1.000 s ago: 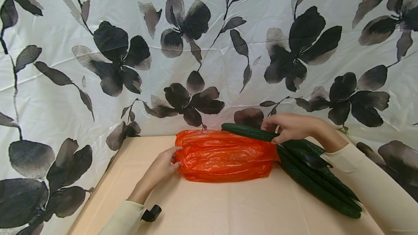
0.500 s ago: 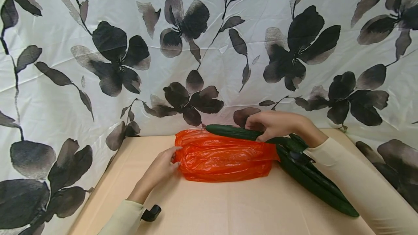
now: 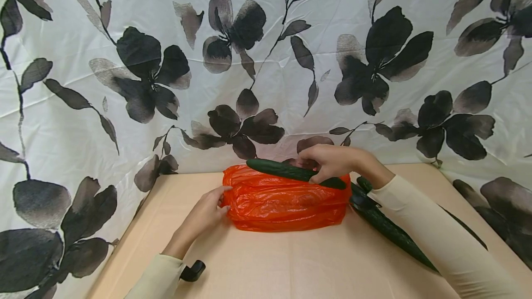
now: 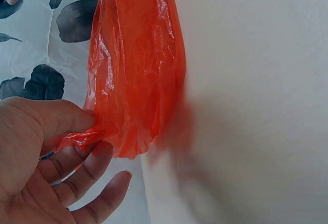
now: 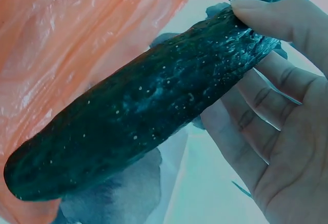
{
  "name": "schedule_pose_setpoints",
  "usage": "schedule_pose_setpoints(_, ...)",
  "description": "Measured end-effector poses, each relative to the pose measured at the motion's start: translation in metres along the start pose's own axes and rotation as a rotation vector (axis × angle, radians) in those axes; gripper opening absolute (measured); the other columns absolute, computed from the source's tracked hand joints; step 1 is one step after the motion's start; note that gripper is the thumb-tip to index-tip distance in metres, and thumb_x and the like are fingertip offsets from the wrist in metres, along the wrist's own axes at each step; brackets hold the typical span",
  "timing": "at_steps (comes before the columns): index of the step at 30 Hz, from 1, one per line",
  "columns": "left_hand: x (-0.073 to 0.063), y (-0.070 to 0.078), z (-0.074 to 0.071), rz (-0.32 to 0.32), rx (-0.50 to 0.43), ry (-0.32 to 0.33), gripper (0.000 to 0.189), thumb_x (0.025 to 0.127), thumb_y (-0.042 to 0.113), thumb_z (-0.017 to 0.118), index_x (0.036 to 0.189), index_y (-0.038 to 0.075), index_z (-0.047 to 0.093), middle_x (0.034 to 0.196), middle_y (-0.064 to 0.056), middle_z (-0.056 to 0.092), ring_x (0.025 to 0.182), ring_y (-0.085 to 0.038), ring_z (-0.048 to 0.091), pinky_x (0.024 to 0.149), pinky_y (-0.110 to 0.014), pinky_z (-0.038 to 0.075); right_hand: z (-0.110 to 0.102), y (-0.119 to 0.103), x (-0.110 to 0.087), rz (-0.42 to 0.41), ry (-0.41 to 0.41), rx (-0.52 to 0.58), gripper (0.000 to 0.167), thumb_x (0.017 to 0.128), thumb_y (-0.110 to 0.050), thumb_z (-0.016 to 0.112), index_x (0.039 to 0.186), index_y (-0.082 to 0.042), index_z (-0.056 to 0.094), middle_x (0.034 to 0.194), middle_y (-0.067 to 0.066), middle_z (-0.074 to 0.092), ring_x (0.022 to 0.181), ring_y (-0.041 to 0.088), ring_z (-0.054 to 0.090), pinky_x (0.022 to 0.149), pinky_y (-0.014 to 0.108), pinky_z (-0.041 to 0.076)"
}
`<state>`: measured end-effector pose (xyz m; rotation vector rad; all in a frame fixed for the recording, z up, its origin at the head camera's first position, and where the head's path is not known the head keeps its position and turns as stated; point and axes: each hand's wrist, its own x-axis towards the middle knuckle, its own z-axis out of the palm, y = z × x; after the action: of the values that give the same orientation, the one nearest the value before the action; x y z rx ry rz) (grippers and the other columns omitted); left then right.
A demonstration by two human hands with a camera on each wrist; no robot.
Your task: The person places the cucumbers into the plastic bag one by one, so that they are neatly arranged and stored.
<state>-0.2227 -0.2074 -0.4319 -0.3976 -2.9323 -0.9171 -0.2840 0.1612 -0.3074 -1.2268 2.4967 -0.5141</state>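
Observation:
An orange-red plastic bag [image 3: 287,209] lies crumpled near the table's back edge. My left hand [image 3: 208,209] pinches a gathered bit at the bag's left end between thumb and fingers, as the left wrist view shows, while the other fingers stay loose. Held in my right hand [image 3: 334,160] is a dark green cucumber [image 3: 280,170], which slants along the bag's back edge, above or against it. The right wrist view shows thumb and fingers on either side of this cucumber [image 5: 133,106]. Other cucumbers [image 3: 395,230] lie right of the bag, partly hidden under my right forearm.
A beige table [image 3: 291,262] carries everything. White cloth [image 3: 291,59] with dark flowers hangs right behind it. On my left wrist sits a small black device [image 3: 193,271]. My right sleeve crosses over the loose cucumbers.
My right hand has moved left with the cucumber, drawing it off the other cucumbers to over the bag's back side. Those others have shifted a little. The left hand keeps its place.

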Motion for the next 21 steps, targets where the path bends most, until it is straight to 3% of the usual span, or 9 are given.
schedule_pose_setpoints(7,0.000,0.000,0.000,0.006,0.007,0.004,0.056,0.083,-0.005,0.075,0.136,0.001,0.059,0.093,-0.005,0.062,0.081,-0.017,0.057,0.074,-0.030,0.054,0.012,0.002,0.013,-0.014,-0.023,0.016,0.032,0.086,-0.017,0.079,0.114,-0.018,0.065,0.106,-0.007,0.065,0.099,0.015,0.062,0.091,0.040,0.055)
schedule_pose_setpoints(15,-0.001,0.001,0.000,-0.021,0.008,0.003,0.057,0.083,-0.004,0.076,0.137,0.002,0.058,0.092,-0.005,0.061,0.080,-0.018,0.057,0.073,-0.030,0.053,0.030,0.004,0.026,0.028,-0.087,0.002,0.031,0.085,-0.017,0.080,0.112,-0.018,0.065,0.105,-0.007,0.065,0.097,0.014,0.062,0.086,0.032,0.056)
schedule_pose_setpoints(21,0.000,0.001,0.000,-0.002,0.010,0.007,0.057,0.083,-0.005,0.076,0.137,0.001,0.058,0.091,-0.005,0.061,0.080,-0.017,0.056,0.073,-0.030,0.053,0.040,0.005,0.033,0.039,-0.123,-0.015,0.030,0.084,-0.015,0.079,0.111,-0.017,0.066,0.101,-0.009,0.062,0.094,0.014,0.059,0.086,0.031,0.053)
